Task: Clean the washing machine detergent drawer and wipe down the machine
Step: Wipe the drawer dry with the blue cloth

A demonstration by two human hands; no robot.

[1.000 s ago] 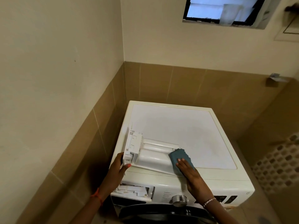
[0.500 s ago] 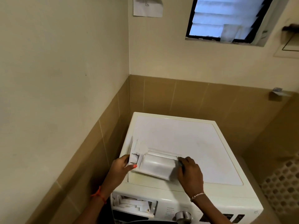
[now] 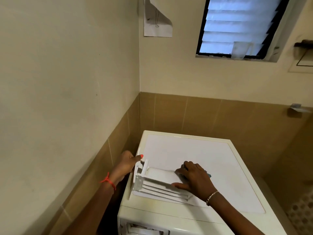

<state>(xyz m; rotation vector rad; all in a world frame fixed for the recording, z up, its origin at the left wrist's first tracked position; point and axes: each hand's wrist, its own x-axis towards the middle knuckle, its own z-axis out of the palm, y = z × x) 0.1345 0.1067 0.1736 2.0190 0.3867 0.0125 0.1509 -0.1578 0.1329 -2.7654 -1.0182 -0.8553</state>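
The detergent drawer [image 3: 160,182] is held on top of the washing machine [image 3: 211,158], near its front left corner, between both hands. Its left end is gripped by the left hand [image 3: 126,164], thumb over the top edge. Its right end is covered by the curled right hand [image 3: 194,178], with a blue cloth [image 3: 209,175] pressed beneath and mostly hidden. Compared with 0.5 s ago, the drawer is tipped so that its ribbed side faces the camera. The open drawer slot [image 3: 144,230] is seen below. A louvred window [image 3: 237,26] and a paper sheet [image 3: 156,17] are seen above.
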